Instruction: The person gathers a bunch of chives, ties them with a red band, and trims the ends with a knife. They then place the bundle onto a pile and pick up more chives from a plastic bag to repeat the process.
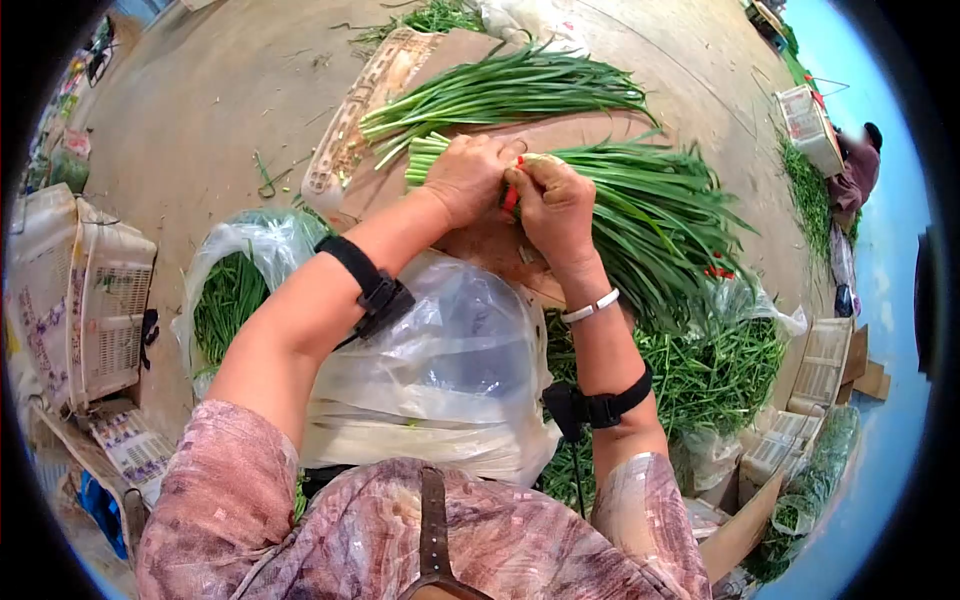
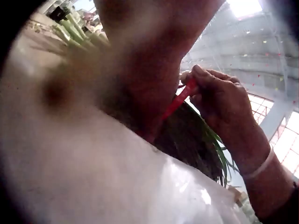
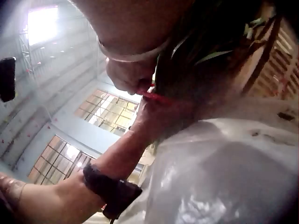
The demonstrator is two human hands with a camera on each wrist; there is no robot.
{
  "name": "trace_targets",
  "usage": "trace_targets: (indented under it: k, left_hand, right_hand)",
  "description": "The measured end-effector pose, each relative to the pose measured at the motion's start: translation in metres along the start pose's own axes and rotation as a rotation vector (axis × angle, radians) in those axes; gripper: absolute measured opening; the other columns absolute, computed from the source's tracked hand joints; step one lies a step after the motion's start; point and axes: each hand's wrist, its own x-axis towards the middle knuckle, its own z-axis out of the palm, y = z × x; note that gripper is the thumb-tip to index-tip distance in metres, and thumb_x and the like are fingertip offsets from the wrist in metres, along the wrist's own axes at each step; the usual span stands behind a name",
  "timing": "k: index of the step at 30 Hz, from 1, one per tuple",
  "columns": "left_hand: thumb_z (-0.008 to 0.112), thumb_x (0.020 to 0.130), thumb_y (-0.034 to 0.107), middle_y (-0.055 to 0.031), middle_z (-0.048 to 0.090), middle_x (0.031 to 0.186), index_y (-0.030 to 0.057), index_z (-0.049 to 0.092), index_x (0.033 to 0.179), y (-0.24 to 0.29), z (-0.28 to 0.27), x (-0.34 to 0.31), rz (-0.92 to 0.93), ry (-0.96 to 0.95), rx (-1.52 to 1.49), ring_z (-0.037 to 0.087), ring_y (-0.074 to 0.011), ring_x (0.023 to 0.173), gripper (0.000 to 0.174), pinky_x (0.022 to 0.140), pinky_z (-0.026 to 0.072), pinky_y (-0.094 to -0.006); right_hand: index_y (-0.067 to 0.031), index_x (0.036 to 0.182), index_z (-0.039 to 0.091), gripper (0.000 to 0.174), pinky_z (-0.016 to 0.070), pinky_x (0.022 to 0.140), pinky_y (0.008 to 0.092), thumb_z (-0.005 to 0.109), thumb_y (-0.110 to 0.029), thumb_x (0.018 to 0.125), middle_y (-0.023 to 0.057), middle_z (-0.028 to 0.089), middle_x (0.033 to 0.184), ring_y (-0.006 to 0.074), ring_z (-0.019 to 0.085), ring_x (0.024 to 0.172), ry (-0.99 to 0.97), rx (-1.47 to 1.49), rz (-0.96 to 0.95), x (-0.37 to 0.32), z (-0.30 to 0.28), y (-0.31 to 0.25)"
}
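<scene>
1. Clasped the green bundle (image 1: 660, 195) with the left hand (image 1: 472, 178), near its pale cut ends; could not make out every finger of that grip.
2. Pinched the red strip (image 2: 176, 103) between thumb and fingers of the right hand (image 1: 558, 205), just beside the left.
3. Had the bundle lying on a brown sheet (image 1: 490, 245), ahead of both hands, long axis running left to right, with leaf tips fanning out past the right hand.
4. Placed the strip between both hands, against the bundle; set the left hand nearer the pale ends, the right nearer the leaves.
5. Saw the strip slanting from right thumb toward the bundle in the left wrist view; caught just small red patches from the head.
6. Found a second bundle (image 1: 510, 92), lying beyond the first, in the head view only.
</scene>
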Motion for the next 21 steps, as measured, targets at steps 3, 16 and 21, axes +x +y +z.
trace_targets:
  k: [3,16,21]
  left_hand:
    - [0.077,0.056,0.044,-0.0095,0.06,0.101,0.0077,0.048,0.115,0.0,-0.008,0.001,-0.013,-0.06,-0.007,0.056,-0.0264,0.097,0.075,0.083,0.0426,-0.0365]
    - [0.068,0.066,0.033,-0.0069,0.059,0.113,0.0191,0.052,0.122,-0.002,-0.001,0.0,-0.111,0.012,-0.269,0.054,-0.0278,0.103,0.061,0.088,0.04,-0.0397]
    - [0.068,0.063,0.058,-0.0054,0.058,0.116,0.0219,0.056,0.119,-0.002,0.001,-0.001,-0.139,0.059,-0.324,0.054,-0.025,0.105,0.068,0.089,0.0386,-0.0379]
  right_hand:
    - [0.0025,0.07,0.061,0.009,0.0441,0.052,0.0319,0.066,-0.004,0.073,0.015,0.06,0.065,0.0263,0.056,0.055,0.009,0.017,0.005,0.017,0.0,0.009]
    - [-0.0017,0.075,0.066,0.01,0.0489,0.068,0.0356,0.07,-0.007,0.069,0.0133,0.063,0.09,0.0292,0.06,0.077,-0.072,-0.098,-0.024,0.011,-0.015,0.019]
    - [-0.0033,0.076,0.067,0.01,0.0482,0.074,0.0366,0.071,-0.008,0.068,0.0105,0.062,0.098,0.03,0.058,0.086,-0.07,-0.226,-0.061,0.005,-0.026,0.012]
